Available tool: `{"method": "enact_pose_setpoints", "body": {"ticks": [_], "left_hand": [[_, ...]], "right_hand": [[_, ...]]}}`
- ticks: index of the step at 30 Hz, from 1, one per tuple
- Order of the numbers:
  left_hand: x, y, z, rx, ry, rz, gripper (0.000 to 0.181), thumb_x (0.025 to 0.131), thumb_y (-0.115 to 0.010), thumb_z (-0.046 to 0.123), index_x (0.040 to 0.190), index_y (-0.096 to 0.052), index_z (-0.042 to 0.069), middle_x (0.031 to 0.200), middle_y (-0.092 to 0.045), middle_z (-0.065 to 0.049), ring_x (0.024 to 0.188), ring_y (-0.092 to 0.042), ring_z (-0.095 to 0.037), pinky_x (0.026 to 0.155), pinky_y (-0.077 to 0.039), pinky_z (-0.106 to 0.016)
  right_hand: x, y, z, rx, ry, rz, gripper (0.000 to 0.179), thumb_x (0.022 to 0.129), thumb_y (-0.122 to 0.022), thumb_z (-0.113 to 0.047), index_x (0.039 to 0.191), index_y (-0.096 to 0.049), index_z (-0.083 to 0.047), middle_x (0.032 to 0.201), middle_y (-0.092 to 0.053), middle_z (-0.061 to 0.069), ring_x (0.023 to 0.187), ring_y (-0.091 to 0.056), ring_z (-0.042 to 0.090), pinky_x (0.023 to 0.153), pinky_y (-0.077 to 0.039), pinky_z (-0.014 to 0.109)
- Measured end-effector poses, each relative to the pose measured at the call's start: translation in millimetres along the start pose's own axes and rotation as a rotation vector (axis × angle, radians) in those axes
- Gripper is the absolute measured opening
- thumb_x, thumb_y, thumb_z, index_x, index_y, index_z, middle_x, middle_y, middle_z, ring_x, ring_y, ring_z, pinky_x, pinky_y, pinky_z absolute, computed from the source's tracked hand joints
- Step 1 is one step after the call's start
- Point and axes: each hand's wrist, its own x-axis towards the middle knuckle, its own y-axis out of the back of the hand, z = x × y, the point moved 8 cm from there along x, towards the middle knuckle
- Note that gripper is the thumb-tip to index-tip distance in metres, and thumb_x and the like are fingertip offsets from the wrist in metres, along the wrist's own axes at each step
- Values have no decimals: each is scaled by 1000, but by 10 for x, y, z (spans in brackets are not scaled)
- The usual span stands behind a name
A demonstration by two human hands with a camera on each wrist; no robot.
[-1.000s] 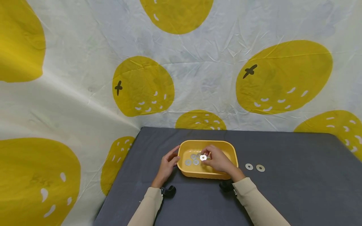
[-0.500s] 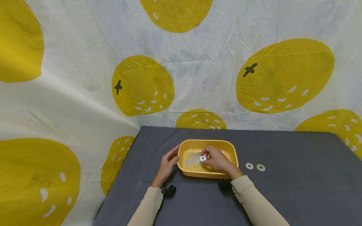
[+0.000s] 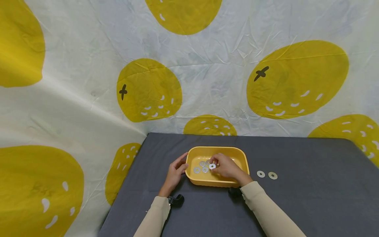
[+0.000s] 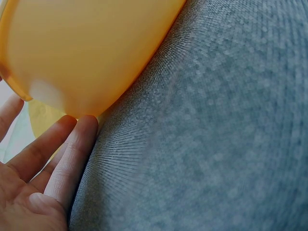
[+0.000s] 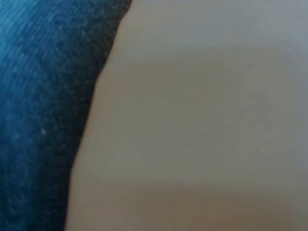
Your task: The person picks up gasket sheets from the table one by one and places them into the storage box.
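Observation:
A yellow rectangular bin (image 3: 237, 152) stands on a dark grey cloth in the head view. My left hand (image 3: 174, 176) touches its left side with the fingers spread, the thumb by the rim. In the left wrist view, extended fingertips (image 4: 87, 123) meet the outside of the bin's wall. My right hand (image 3: 228, 168) reaches inside the bin and pinches a shiny metal washer (image 3: 212, 166) between thumb and fingers. Several flat grey washers (image 3: 196, 170) lie on the bin's floor to the left of that hand. The right wrist view is mostly a blurred expanse of skin.
Two loose washers, one silver (image 3: 261, 174) and one duller (image 3: 273, 175), lie on the cloth right of the bin. A white curtain (image 3: 213, 85) printed with yellow fruit hangs behind and left of the cloth-covered table (image 3: 311, 197).
The pinched washer has dipped very slightly and looks less bright than a second ago. The right forearm shifts a little; the left hand and bin stay put.

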Motion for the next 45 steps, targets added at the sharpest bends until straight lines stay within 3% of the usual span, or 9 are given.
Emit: {"method": "enact_pose_setpoints", "body": {"ticks": [6, 14, 23, 29, 34, 36, 40, 45], "left_hand": [[11, -10, 30, -15, 15, -37, 51, 105, -56, 9, 155, -47, 14, 134, -61, -30, 121, -60, -48, 82, -59, -22], [-88, -37, 317, -27, 9, -67, 52, 103, -58, 6, 154, -46, 6, 135, -59, -35, 121, -60, -49, 83, -59, -21], [-96, -38, 319, -29, 2, -66, 53, 103, -58, 6, 154, -46, 6, 133, -59, -35, 118, -61, -48, 83, -59, -23], [-105, -53, 314, -25, 4, -80, 53, 104, -56, 7, 155, -45, 6, 135, -59, -34, 122, -59, -50, 85, -59, -24], [-111, -46, 321, -26, 1, -72, 52, 104, -57, 7, 155, -45, 6, 135, -59, -35, 121, -60, -50, 85, -59, -23], [-105, -42, 320, -24, 1, -72, 52, 104, -57, 7, 155, -45, 6, 134, -59, -35, 120, -60, -50, 84, -59, -23], [-51, -27, 184, -22, 14, -69, 52, 104, -56, 7, 155, -45, 8, 135, -59, -35, 122, -58, -51, 84, -59, -22], [1, -15, 33, -18, 11, -37, 51, 105, -56, 10, 155, -47, 13, 134, -61, -32, 121, -60, -49, 84, -59, -22]], "right_hand": [[24, -15, 7, -17, -6, -12, 25, 79, -87, -9, 96, -68, -8, 85, -53, 2, 78, -47, 15, 73, -38, 28], [42, -26, 13, -21, -33, -18, 25, 79, -87, -8, 97, -69, -6, 86, -55, 5, 78, -48, 16, 74, -40, 30], [20, 71, 23, 32, -28, 58, 17, 89, -77, -7, 103, -69, -3, 87, -55, 5, 75, -48, 16, 71, -40, 29], [-106, 368, -72, 159, 52, 168, 11, 96, -70, -9, 105, -68, -4, 87, -56, 4, 69, -46, 15, 63, -41, 26], [-315, 733, -77, 150, 91, 268, 8, 98, -69, -13, 106, -68, -10, 82, -59, 2, 64, -48, 13, 59, -42, 26], [-410, 870, -24, 124, 80, 298, 9, 98, -69, -13, 106, -69, -10, 80, -60, 2, 64, -48, 12, 59, -42, 25], [-612, 1100, 172, 75, 18, 324, 10, 99, -68, -14, 107, -68, -9, 82, -60, 3, 64, -49, 11, 58, -43, 25], [-860, 1321, 466, 11, -67, 293, 19, 100, -67, -21, 112, -68, -7, 86, -62, 5, 68, -51, 10, 59, -43, 26]]}}
